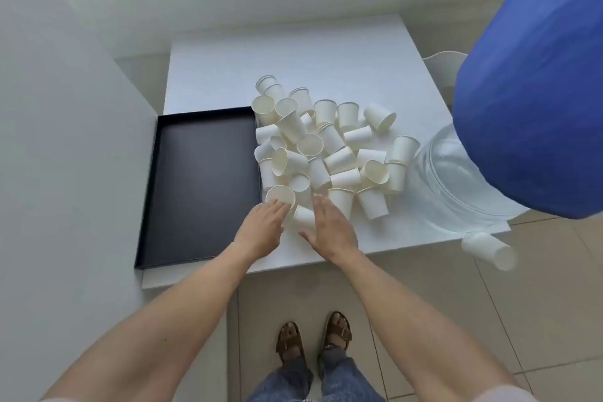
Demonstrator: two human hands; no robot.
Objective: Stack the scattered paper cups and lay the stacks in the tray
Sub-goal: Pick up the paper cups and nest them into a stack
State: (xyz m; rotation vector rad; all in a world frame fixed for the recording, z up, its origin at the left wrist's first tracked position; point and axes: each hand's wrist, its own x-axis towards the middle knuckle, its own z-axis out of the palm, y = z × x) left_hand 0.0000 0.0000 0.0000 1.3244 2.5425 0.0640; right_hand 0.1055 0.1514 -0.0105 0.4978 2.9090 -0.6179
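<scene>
I note a loose heap of paper cups point(326, 147) on the white bench point(293, 55), just right of the black tray point(202, 179), which holds none. The left hand point(261, 225) has straight fingers touching one cup point(280, 196) at the heap's near edge. The right hand point(331, 228) lies flat, fingers extended, against another cup point(301, 215). Neither hand grips anything. One cup point(487, 250) is blurred beyond the bench's right corner, over the floor.

Both bare forearms reach forward, side by side. The left hand point(261, 225) lies palm down, fingers straight. The right hand point(329, 227) is palm down too, fingers straight, thumb spread leftward.
</scene>
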